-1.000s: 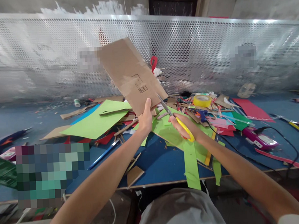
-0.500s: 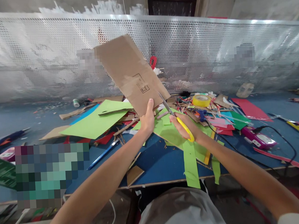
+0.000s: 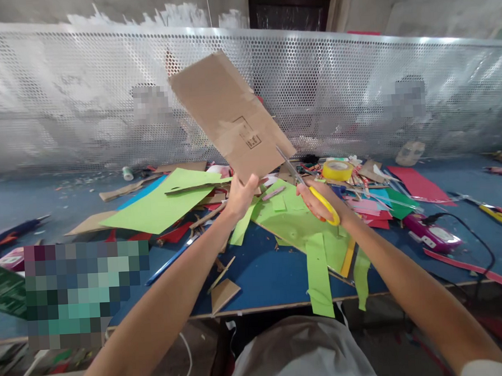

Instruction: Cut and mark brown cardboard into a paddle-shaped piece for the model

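Left hand (image 3: pixel 239 195) gripped the tilted brown cardboard sheet (image 3: pixel 230 116) by its lower edge; right hand (image 3: pixel 319 202) clasped yellow-handled scissors (image 3: pixel 308 190), blades at the sheet's right edge.

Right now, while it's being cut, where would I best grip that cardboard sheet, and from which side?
Pinch the cardboard sheet at its lower corner from below, where the left hand has it. The sheet is held up tilted, and the scissors in the right hand bite into its lower right edge, so that side should likely stay free.
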`<state>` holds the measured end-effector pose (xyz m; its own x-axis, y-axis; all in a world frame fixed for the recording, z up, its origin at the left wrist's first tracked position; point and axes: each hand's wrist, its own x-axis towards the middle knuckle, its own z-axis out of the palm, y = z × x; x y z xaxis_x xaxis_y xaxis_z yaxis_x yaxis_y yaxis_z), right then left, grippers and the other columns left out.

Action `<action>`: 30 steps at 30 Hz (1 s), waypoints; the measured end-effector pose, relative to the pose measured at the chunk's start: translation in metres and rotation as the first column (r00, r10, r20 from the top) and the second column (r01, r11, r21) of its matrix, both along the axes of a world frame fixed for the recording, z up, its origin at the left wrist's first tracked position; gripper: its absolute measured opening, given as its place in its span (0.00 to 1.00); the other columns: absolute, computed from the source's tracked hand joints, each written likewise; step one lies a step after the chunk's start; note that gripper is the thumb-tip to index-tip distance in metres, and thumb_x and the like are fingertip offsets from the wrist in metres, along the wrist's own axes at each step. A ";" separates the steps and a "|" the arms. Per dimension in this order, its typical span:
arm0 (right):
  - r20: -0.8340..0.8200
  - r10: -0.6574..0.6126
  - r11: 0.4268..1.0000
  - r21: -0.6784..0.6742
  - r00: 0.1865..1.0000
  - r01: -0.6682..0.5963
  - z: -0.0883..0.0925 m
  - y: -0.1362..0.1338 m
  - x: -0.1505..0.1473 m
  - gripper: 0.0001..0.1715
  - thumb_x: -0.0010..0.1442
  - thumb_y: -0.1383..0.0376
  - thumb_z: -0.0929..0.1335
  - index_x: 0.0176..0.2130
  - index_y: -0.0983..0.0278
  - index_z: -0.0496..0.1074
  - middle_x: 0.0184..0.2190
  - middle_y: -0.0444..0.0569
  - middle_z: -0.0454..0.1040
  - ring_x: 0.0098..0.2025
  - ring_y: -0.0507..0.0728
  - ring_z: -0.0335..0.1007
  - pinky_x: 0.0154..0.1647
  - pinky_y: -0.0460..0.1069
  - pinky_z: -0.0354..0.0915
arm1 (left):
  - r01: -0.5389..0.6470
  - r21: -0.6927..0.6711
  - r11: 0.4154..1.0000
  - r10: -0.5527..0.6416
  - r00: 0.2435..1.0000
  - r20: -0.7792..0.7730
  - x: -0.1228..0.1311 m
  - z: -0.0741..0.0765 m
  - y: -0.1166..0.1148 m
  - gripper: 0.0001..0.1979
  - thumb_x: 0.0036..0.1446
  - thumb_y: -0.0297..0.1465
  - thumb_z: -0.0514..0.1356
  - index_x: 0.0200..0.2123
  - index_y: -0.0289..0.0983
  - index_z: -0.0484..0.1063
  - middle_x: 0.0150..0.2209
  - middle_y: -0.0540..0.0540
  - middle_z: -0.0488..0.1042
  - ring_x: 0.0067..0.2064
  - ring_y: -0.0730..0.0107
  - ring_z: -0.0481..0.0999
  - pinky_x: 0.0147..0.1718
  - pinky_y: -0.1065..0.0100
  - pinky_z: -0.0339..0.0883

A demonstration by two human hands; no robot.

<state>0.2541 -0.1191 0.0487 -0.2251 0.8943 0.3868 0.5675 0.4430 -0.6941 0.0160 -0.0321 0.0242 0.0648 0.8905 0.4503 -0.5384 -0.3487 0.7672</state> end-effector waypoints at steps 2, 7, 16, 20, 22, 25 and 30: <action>0.047 -0.014 0.998 0.054 0.999 0.011 0.001 0.006 0.013 0.34 0.71 0.33 0.61 0.39 0.59 0.68 0.21 0.41 0.64 0.25 0.56 0.62 0.29 0.50 0.57 | 0.001 0.073 0.997 0.000 1.000 -0.010 -0.009 0.003 0.007 0.42 0.43 0.57 0.79 0.56 0.44 0.75 0.59 0.39 0.81 0.65 0.45 0.78 0.59 0.51 0.79; 0.225 -0.008 0.993 0.119 0.974 -0.020 -0.002 0.014 0.021 0.31 0.71 0.37 0.63 0.39 0.60 0.71 0.29 0.47 0.74 0.33 0.60 0.72 0.37 0.51 0.61 | -0.092 -0.010 0.996 0.092 0.995 0.032 -0.011 0.008 0.011 0.38 0.47 0.53 0.80 0.55 0.42 0.73 0.58 0.37 0.82 0.60 0.46 0.82 0.52 0.50 0.85; 0.303 -0.066 0.996 0.073 0.951 0.045 -0.001 0.008 0.006 0.30 0.74 0.39 0.58 0.40 0.59 0.70 0.35 0.53 0.78 0.38 0.63 0.76 0.41 0.52 0.63 | -0.141 -0.004 0.990 0.141 0.990 0.013 -0.012 0.002 0.012 0.35 0.42 0.45 0.83 0.50 0.37 0.77 0.54 0.36 0.84 0.55 0.47 0.85 0.58 0.46 0.82; 0.292 -0.074 0.996 0.073 0.954 0.055 0.002 0.005 0.003 0.31 0.73 0.37 0.57 0.35 0.58 0.65 0.30 0.50 0.74 0.33 0.60 0.71 0.38 0.52 0.61 | -0.127 -0.001 0.992 0.127 0.992 0.004 -0.011 0.002 0.013 0.35 0.43 0.45 0.83 0.52 0.38 0.77 0.54 0.36 0.85 0.56 0.46 0.84 0.62 0.42 0.79; 0.287 -0.087 0.994 0.081 0.954 0.067 0.003 0.004 0.002 0.31 0.73 0.37 0.58 0.33 0.58 0.64 0.30 0.50 0.73 0.33 0.60 0.71 0.39 0.52 0.60 | -0.123 -0.009 0.992 0.123 0.992 -0.001 -0.011 0.002 0.014 0.35 0.43 0.45 0.83 0.51 0.37 0.77 0.54 0.36 0.85 0.57 0.45 0.84 0.62 0.41 0.78; 0.277 -0.099 0.991 0.110 0.956 0.070 0.003 0.003 0.003 0.31 0.73 0.39 0.59 0.33 0.59 0.65 0.30 0.49 0.74 0.34 0.60 0.71 0.40 0.51 0.60 | -0.131 -0.006 0.991 0.131 0.991 -0.003 -0.011 0.002 0.014 0.35 0.44 0.45 0.82 0.51 0.36 0.77 0.55 0.35 0.84 0.58 0.45 0.83 0.62 0.43 0.78; 0.271 -0.139 0.986 0.123 0.953 0.110 0.003 0.002 0.005 0.31 0.72 0.39 0.62 0.30 0.59 0.63 0.25 0.46 0.69 0.32 0.58 0.69 0.37 0.50 0.56 | -0.122 0.007 0.992 0.122 0.992 -0.005 -0.009 0.002 0.013 0.34 0.45 0.44 0.82 0.52 0.37 0.77 0.57 0.34 0.83 0.58 0.44 0.83 0.59 0.44 0.81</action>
<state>0.2593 -0.1175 0.0520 -0.2263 0.8797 0.4181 0.7861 0.4184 -0.4549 0.0066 -0.0192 0.0259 -0.0421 0.8888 0.4564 -0.4874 -0.4171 0.7671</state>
